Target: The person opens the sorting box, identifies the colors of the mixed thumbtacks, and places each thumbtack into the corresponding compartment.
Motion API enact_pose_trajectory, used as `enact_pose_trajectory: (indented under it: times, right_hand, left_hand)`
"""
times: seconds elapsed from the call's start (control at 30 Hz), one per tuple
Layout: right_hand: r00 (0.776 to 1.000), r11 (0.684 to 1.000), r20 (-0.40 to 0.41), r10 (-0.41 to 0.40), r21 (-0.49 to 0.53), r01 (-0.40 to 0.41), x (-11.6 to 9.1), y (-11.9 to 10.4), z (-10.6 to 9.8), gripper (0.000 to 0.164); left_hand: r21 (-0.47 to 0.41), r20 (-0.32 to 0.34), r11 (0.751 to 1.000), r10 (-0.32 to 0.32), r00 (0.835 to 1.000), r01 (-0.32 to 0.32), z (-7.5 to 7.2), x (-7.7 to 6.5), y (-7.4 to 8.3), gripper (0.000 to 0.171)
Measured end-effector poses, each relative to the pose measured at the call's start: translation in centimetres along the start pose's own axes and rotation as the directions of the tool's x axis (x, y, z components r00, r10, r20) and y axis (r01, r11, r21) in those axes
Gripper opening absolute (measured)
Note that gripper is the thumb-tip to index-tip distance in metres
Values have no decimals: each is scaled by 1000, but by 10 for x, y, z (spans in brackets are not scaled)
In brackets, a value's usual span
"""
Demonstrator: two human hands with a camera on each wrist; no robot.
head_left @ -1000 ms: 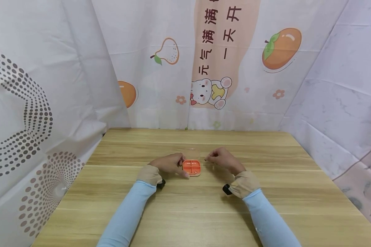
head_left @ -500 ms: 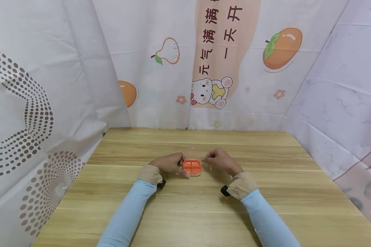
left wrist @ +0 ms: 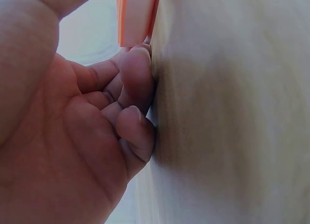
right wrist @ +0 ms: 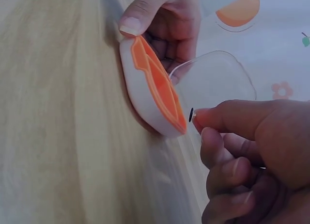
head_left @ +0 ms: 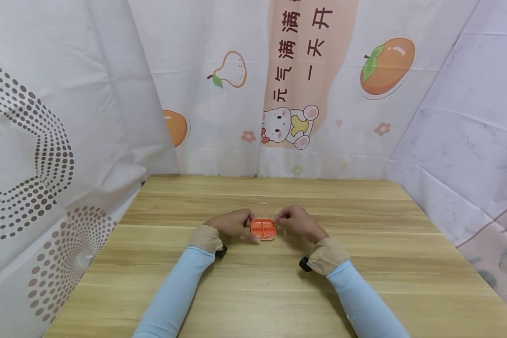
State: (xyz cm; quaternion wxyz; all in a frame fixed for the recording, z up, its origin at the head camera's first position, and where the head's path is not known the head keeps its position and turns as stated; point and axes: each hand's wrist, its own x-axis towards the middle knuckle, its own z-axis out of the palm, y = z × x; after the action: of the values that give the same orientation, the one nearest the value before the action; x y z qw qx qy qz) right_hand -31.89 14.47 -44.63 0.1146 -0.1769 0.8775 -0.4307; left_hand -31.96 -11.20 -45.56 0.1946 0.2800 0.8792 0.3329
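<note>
A small orange box (head_left: 263,228) with a white outer shell and divided compartments sits on the table, its clear lid (right wrist: 218,73) standing open on the far side. My left hand (head_left: 235,224) holds the box at its left side, thumb on the near rim and fingers (left wrist: 137,76) curled low against the tabletop. Thumb and forefinger of my right hand (head_left: 297,220) pinch a small thin black disc (right wrist: 191,115), seen edge-on close beside the box's right rim. The other right fingers are curled. Tiny shiny bits (head_left: 268,235) lie in the front compartments.
The wood-grain table (head_left: 262,291) runs back to a printed curtain (head_left: 211,117). More curtains hang at the left and right. Both wrists wear black camera mounts (head_left: 305,264) over beige cuffs.
My right hand has moved left with the pinched black disc, from a little way off to the box's right rim. The left hand keeps its hold on the box.
</note>
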Motion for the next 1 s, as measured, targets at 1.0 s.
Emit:
enact_pose_trajectory:
  times: [1.0]
  right_hand:
    - [988,964,-47,-147,-231,132,6,2,15,7]
  left_hand:
    - [-8,1,1000,-7,1000,7,-1,-1,3,63]
